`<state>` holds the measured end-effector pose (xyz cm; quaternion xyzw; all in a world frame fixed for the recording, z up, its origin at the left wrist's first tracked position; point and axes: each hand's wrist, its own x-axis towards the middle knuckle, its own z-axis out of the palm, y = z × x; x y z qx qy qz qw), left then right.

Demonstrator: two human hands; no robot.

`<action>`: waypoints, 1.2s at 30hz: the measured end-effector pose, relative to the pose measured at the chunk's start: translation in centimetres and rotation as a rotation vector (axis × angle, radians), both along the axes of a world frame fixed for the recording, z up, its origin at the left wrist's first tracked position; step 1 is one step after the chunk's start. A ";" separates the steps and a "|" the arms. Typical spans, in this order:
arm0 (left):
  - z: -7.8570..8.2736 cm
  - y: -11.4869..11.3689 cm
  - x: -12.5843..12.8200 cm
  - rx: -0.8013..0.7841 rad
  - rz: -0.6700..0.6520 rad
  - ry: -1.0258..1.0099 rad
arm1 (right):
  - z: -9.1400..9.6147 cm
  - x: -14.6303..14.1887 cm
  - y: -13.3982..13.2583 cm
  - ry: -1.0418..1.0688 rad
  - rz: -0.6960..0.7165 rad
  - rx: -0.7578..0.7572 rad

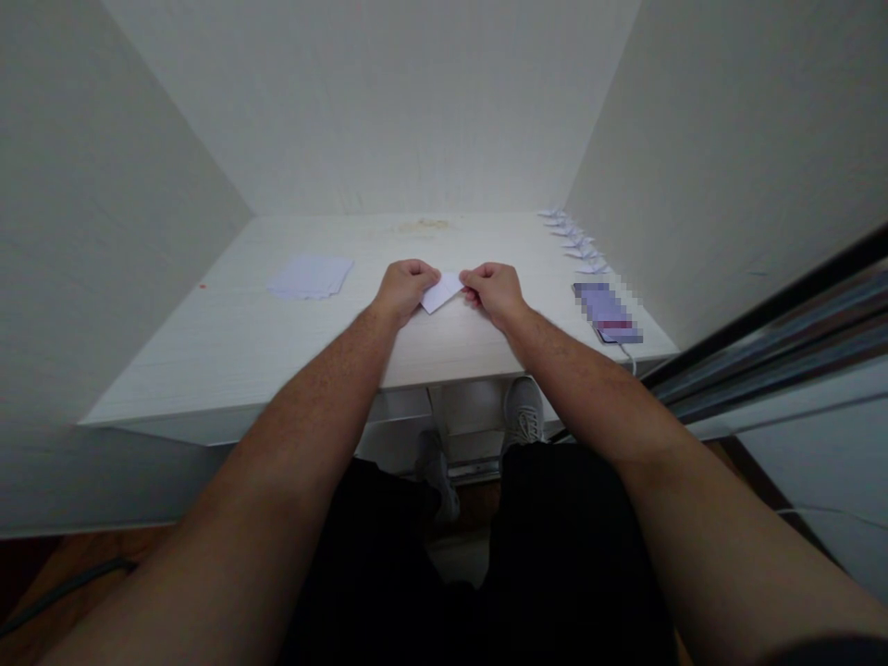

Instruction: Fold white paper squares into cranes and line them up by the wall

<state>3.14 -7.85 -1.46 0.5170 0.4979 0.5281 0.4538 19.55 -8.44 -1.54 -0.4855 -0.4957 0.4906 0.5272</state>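
Note:
Between my two hands is a small piece of folded white paper [439,294], one corner pointing down toward me. My left hand [404,289] pinches its left side between thumb and fingers. The right corner is pinched by my right hand [495,291], with the thumb on top. Both hands are just above or on the white desk [444,347], near its middle; whether the paper touches the surface I cannot tell. Fingers hide parts of the paper's edges.
A stack of white paper sheets [312,277] lies on the left. Several folded white paper figures [579,245] line the right wall. A phone [605,313], blurred out, lies before them with a white cable [630,359]. Walls enclose the desk's back and sides.

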 end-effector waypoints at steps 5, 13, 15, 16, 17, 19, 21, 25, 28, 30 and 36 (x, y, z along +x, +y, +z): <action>0.1 -0.2 -0.2 -0.006 -0.075 -0.076 | -0.2 0.0 0.1 0.026 -0.014 0.012; 0.5 -0.4 -0.3 -0.010 -0.106 -0.137 | -0.2 0.4 0.2 0.105 0.008 0.005; 0.5 -0.5 -0.3 -0.017 -0.123 -0.075 | -0.2 0.5 0.2 0.092 0.017 0.013; 0.4 -0.6 -0.4 -0.019 -0.134 -0.023 | -0.3 0.5 0.2 0.074 0.020 0.020; 0.4 -0.7 -0.4 -0.017 -0.146 0.039 | -0.3 0.4 0.2 0.053 0.022 0.028; 0.4 -0.8 -0.3 -0.010 -0.171 0.153 | -0.3 0.3 0.1 0.019 0.025 0.050; 0.4 -0.9 -0.3 -0.014 -0.176 0.171 | -0.4 0.2 0.1 0.018 0.035 0.075; 0.5 -0.6 -0.2 -0.034 -0.085 -0.040 | -0.5 -0.2 -0.1 0.003 0.082 0.112; 0.5 -0.3 -0.1 -0.044 -0.031 -0.093 | -0.7 -0.4 -0.2 -0.052 0.114 0.143; 0.4 -0.1 -0.1 -0.041 -0.016 -0.080 | -0.7 -0.4 -0.3 -0.078 0.138 0.161; 0.5 0.0 -0.3 -0.062 0.011 -0.076 | -0.8 -0.1 -0.2 -0.136 0.318 0.209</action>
